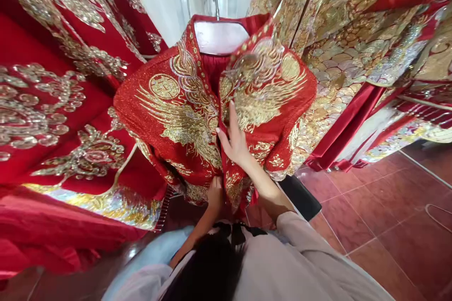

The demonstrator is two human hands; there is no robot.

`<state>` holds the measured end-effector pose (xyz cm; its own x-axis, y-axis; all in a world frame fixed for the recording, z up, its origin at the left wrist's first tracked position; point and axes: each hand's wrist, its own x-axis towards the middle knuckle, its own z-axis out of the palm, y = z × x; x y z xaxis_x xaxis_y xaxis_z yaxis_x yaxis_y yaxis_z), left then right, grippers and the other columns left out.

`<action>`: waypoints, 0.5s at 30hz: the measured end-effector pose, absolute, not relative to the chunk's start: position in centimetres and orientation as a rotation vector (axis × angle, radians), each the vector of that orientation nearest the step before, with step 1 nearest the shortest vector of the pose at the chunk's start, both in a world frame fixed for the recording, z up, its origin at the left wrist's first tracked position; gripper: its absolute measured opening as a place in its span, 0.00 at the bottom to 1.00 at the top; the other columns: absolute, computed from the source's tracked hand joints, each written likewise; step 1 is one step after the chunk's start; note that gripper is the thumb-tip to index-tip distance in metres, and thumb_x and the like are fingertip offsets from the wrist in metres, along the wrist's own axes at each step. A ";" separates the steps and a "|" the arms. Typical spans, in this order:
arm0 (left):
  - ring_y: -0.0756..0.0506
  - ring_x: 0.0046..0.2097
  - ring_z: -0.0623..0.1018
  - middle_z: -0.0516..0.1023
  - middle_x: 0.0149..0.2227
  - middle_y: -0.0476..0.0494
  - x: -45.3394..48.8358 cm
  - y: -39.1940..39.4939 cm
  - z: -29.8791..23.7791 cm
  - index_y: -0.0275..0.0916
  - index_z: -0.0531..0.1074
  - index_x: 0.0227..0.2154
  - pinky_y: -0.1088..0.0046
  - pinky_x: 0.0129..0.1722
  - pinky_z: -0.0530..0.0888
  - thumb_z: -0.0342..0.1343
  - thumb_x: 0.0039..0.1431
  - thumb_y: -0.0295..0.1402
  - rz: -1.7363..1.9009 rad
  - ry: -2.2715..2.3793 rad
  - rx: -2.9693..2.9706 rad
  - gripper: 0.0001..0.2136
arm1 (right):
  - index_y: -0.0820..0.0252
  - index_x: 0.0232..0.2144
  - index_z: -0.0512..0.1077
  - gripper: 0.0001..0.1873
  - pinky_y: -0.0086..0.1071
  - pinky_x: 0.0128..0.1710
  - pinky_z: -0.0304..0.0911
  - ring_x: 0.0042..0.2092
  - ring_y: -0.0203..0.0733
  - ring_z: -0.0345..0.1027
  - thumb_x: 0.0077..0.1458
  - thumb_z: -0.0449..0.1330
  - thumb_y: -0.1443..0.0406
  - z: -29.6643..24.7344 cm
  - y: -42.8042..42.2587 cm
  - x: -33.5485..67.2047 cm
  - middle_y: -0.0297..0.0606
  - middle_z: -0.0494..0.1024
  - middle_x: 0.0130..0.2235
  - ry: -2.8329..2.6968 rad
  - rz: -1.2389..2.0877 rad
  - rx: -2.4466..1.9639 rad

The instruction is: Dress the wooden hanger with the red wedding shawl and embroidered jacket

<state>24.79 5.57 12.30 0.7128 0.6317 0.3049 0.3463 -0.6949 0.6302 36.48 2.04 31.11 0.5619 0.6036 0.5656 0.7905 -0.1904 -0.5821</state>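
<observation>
Jacket of red, gold-embroidered cloth [197, 127], likely heavy, soft, best edge-held, is hanging against the spread right hand [236, 145]; grip of lower left hand [214, 195] unclear.

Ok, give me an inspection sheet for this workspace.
Surface: reddish tiled floor; work hangs above it.
Job's things: red jacket with gold embroidery, on a hanger.
Clutter: dark flat object low behind the right forearm.
Grippers: bare hands; left hand at the lower front, right hand at the front opening.
Cables: thin pale loop at right; kind unclear.
Surroundings: beaded red garments left, gold garments right.
</observation>
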 end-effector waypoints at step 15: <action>0.45 0.30 0.74 0.73 0.26 0.44 20.4 6.7 6.1 0.37 0.68 0.27 0.69 0.32 0.70 0.56 0.49 0.49 0.443 0.912 1.377 0.17 | 0.59 0.48 0.68 0.21 0.31 0.37 0.65 0.32 0.37 0.68 0.53 0.57 0.59 14.1 -5.9 33.2 0.36 0.74 0.33 -0.325 0.265 -1.590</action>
<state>20.39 6.67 6.11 0.5999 0.7455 -0.2905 0.2324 0.1850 0.9549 33.15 -5.92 14.14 0.9303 0.3656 0.0297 0.0443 -0.0317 -0.9985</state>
